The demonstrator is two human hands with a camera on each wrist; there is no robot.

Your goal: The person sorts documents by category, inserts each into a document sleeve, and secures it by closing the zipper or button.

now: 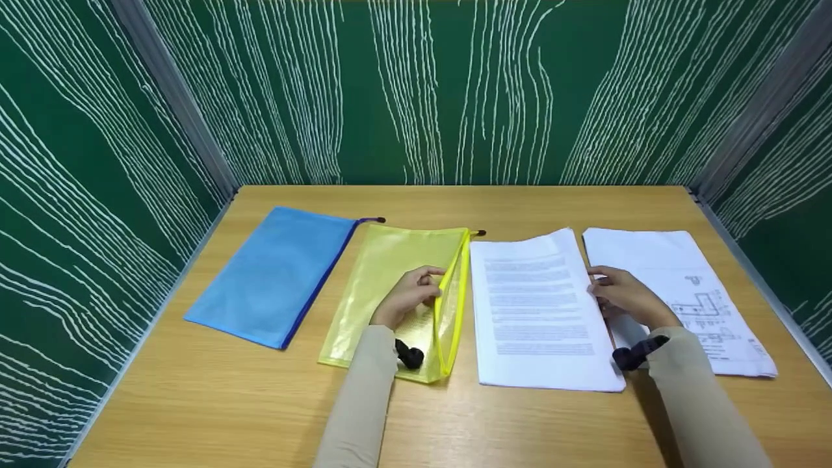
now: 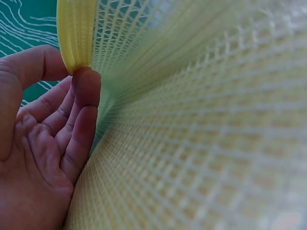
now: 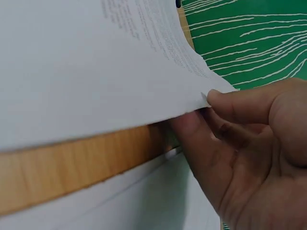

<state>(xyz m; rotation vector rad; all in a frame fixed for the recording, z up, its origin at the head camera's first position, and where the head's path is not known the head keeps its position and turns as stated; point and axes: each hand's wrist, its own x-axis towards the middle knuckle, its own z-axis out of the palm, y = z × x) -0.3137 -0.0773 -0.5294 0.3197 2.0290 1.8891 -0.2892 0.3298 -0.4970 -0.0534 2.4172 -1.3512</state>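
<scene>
Beyond sleeves (image 1: 359, 403): pinching yellow pouch (image 1: 383, 260) by lip with left grip (image 1: 406, 296), text sheets (image 1: 536, 312) by edge with right grip (image 1: 625, 296). Apparently readying both; next calling for wider mouth, firm pinch.

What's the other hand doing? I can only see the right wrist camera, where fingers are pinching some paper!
Observer: The left hand is pinching the edge of a yellow mesh pouch.
Operator: Ooh! Is the pouch open or closed?
Observer: Open. Its long side gapes, the one nearest the printed pages.
Operator: Is that the only pouch?
Observer: No, a blue pouch lies to the left of the yellow one.
</scene>
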